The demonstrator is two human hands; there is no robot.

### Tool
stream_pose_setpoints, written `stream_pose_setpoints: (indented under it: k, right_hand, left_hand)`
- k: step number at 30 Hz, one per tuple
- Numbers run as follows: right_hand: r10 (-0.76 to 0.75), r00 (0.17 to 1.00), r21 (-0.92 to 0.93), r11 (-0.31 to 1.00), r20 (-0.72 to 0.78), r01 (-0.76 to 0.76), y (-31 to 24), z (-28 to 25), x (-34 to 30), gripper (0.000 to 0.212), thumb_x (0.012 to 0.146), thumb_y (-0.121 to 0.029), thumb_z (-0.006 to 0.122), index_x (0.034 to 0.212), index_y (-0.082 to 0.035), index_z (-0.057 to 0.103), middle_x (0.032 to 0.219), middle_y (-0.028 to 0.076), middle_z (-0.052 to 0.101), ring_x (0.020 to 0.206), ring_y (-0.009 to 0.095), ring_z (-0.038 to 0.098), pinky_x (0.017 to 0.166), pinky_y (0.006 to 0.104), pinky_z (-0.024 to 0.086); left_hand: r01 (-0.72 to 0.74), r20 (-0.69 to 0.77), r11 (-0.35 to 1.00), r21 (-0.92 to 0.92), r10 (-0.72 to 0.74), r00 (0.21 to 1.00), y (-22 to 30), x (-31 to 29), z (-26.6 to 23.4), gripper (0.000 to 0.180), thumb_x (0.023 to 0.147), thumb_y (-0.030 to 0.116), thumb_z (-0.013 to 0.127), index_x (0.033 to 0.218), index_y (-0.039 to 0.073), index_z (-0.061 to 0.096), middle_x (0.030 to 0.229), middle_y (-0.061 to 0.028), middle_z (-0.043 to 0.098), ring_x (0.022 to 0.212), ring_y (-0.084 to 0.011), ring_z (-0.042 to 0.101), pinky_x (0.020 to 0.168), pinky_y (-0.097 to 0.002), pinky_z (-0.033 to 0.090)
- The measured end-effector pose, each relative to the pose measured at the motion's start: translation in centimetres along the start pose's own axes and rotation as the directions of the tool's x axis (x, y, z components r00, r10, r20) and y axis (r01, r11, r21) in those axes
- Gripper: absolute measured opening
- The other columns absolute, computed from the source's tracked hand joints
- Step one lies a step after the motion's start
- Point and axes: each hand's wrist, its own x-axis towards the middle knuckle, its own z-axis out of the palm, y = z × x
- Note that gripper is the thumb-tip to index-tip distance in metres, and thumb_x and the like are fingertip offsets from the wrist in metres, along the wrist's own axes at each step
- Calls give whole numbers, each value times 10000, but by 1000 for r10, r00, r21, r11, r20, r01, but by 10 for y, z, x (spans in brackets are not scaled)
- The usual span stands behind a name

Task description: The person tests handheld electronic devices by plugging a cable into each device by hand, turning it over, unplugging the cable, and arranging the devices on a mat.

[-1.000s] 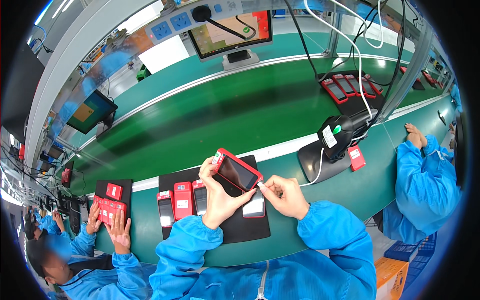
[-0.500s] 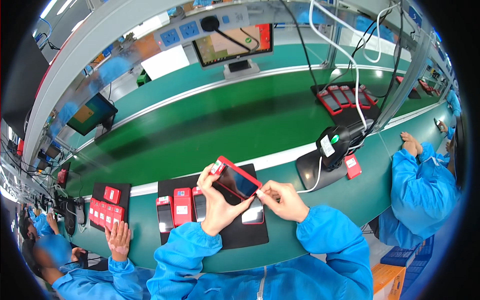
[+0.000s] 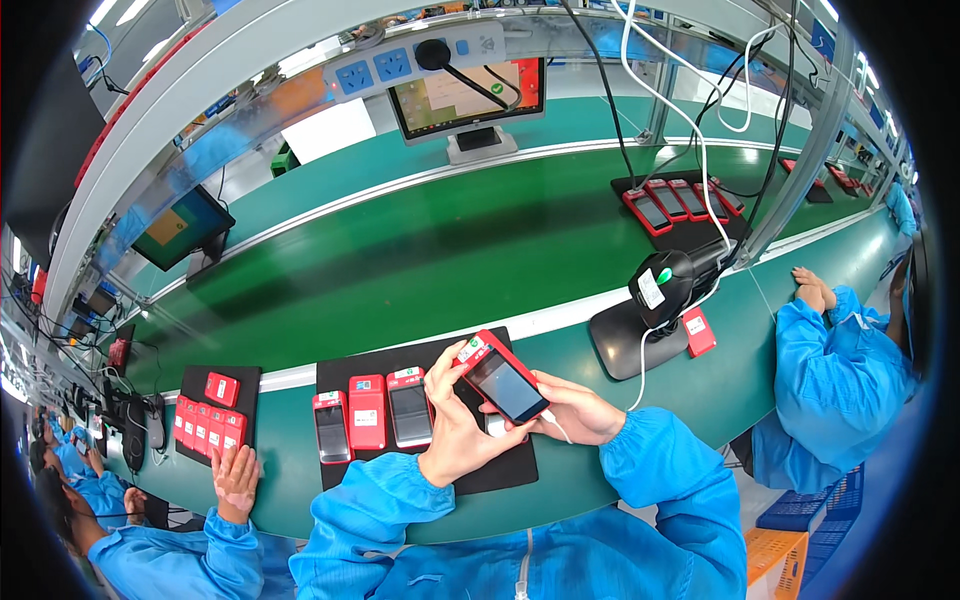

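In front of me I hold a red handheld device [image 3: 507, 388], tilted, its dark screen facing up. My left hand [image 3: 458, 432] is closed round its left side, fingers at the top corner and thumb near the lower edge. My right hand [image 3: 580, 412] is closed on its lower right side, with some fingers hidden behind it. A white cable-like piece [image 3: 555, 424] shows at the device's bottom end beside my right fingers; whether it is plugged in I cannot tell. Below lies a black mat [image 3: 480, 474] with red devices [image 3: 367, 412], some face up, one showing a labelled back.
A black scanner on a stand [image 3: 660, 290] is to the right, beside a red device [image 3: 699, 331]. Beyond runs a green belt [image 3: 400, 260] with a monitor [image 3: 470, 95] behind it. Co-workers in blue sleeves [image 3: 235, 545] sit on both sides; more devices [image 3: 208, 427] lie left.
The held device has moved a little right and down and turned steeper. My right hand has shifted from pinching its corner to lying along its side. A white cable-like piece now shows there.
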Motion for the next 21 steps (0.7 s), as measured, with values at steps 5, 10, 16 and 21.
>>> stream_pose_setpoints:
  k: [5, 10, 16, 21]
  right_hand:
    - [-34, 999, 69, 997, 25, 32, 7, -5, -1, 588, 1144, -330, 457, 1656, -84, 303, 1547, 189, 532, 1364, 265, 563, 1167, 422, 445]
    - [-110, 988, -196, 977, -108, 87, 8, -15, -18, 442, 1114, -286, 545, 1469, -29, 484, 1501, 184, 563, 1281, 250, 608, 1108, 416, 484]
    - [-681, 696, -930, 365, -227, 54, -5, -28, -55, 477, 859, -78, 867, 1053, -100, 432, 1370, 190, 659, 1164, 218, 651, 976, 389, 538]
    - [-899, 433, -979, -23, -69, -203, -1, -52, -66, 518, 753, -22, 866, 1035, -44, 431, 1305, 214, 662, 1031, 376, 636, 897, 405, 554]
  left_hand:
    - [-47, -14, 997, -67, 47, 999, -2, -2, 4, 1199, 630, 260, 1032, 1487, 18, 229, 1562, -351, 298, 1446, -494, 380, 1185, -576, 350]
    - [-15, 72, 997, -78, 21, 997, -4, -10, 3, 1265, 628, 265, 1041, 1520, 85, 162, 1635, -412, 152, 1514, -563, 292, 1208, -607, 339]
    - [21, 267, 999, -34, -11, 964, -5, -25, -2, 1234, 666, 281, 1021, 1536, 62, 175, 1650, -391, 130, 1528, -568, 246, 1221, -616, 319]
    - [0, 430, 1000, 24, -10, 903, -10, -28, 6, 1202, 744, 307, 972, 1565, 13, 145, 1658, -392, 105, 1550, -587, 177, 1256, -655, 214]
